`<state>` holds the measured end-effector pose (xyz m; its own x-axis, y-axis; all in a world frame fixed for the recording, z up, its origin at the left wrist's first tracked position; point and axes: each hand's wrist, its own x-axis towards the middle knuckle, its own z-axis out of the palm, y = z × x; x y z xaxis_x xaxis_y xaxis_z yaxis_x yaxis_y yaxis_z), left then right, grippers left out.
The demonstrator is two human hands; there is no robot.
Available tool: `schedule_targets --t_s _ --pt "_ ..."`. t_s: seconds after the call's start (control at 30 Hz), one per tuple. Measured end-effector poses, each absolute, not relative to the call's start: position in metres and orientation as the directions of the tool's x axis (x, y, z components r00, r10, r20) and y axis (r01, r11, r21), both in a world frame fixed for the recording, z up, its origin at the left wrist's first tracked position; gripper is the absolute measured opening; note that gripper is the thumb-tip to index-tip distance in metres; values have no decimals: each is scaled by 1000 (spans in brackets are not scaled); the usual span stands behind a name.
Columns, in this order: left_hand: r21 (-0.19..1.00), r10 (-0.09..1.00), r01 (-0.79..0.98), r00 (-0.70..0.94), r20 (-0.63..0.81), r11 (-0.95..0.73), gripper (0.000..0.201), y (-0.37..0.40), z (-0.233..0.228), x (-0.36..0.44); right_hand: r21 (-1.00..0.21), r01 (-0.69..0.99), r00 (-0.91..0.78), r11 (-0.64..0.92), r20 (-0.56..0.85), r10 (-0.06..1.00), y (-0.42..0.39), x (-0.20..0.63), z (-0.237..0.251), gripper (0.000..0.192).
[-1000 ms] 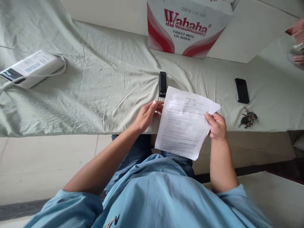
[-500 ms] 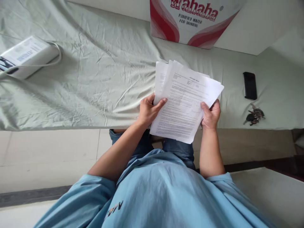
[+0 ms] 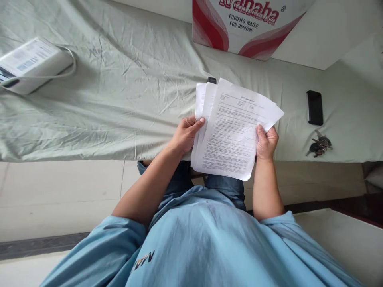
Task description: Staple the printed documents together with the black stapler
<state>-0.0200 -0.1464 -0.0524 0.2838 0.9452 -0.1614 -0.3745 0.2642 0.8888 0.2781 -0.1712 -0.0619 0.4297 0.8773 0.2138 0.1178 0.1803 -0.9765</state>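
Several printed sheets of paper (image 3: 235,131) are held up in front of me, over the near edge of the cloth-covered table, fanned out on their left side. My left hand (image 3: 189,131) pinches the left edges of the lower sheets, thumb on top. On the other side, my right hand (image 3: 267,141) grips the right edge of the stack with its thumb on the top sheet. The fingers of both hands are partly hidden under the paper. Just beyond the sheets' top edge, a small black object (image 3: 212,80) shows in part; its kind is hidden.
A pale green cloth (image 3: 134,99) covers the table. At right lie a black phone (image 3: 315,107) and a bunch of keys (image 3: 320,146). A white box (image 3: 36,63) with a cable stands at left. At the back is a red and white water carton (image 3: 248,36).
The top sheet has shifted right, so the sheets beneath show more at the left. My left hand has slid slightly left. The small black object has come into view behind the paper.
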Motion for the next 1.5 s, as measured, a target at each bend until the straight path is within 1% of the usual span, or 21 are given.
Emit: schedule_targets --t_s 0.13,0.23,0.33,0.43,0.57,0.73,0.83,0.97,1.2,1.37,1.5 --pt "908 958 -335 220 -183 251 56 -147 -43 -21 -982 113 447 153 188 874 -172 279 -57 50" --pt "904 961 -342 190 -201 256 55 -145 -43 -22 -981 122 459 152 192 867 -173 278 -53 47" --pt "875 940 -357 223 -259 326 50 -141 -49 -23 -982 112 467 153 188 864 -173 281 -51 43" --pt "837 920 -391 250 -302 382 45 -137 -54 -23 -986 69 485 153 167 859 -173 286 -53 43" --pt "825 916 -418 295 -273 381 46 -133 -55 -25 -985 25 506 170 159 848 -173 296 -56 51" --pt "831 889 -398 400 -224 389 52 -131 -53 -27 -986 -29 538 163 122 834 -174 297 -54 61" --pt "853 884 -367 420 -204 371 58 -130 -53 -27 -987 -30 526 158 119 842 -175 292 -51 57" --pt "850 880 -362 424 -215 382 61 -130 -51 -26 -989 35 497 141 140 856 -175 285 -51 48" --pt "861 897 -372 402 -186 346 68 -131 -53 -23 -982 105 394 159 188 900 -174 281 -53 40" --pt "847 899 -386 381 -215 366 70 -132 -53 -21 -984 84 400 156 177 899 -173 281 -52 37" --pt "833 886 -397 413 -212 385 69 -132 -52 -20 -985 98 414 139 168 895 -172 282 -53 39"
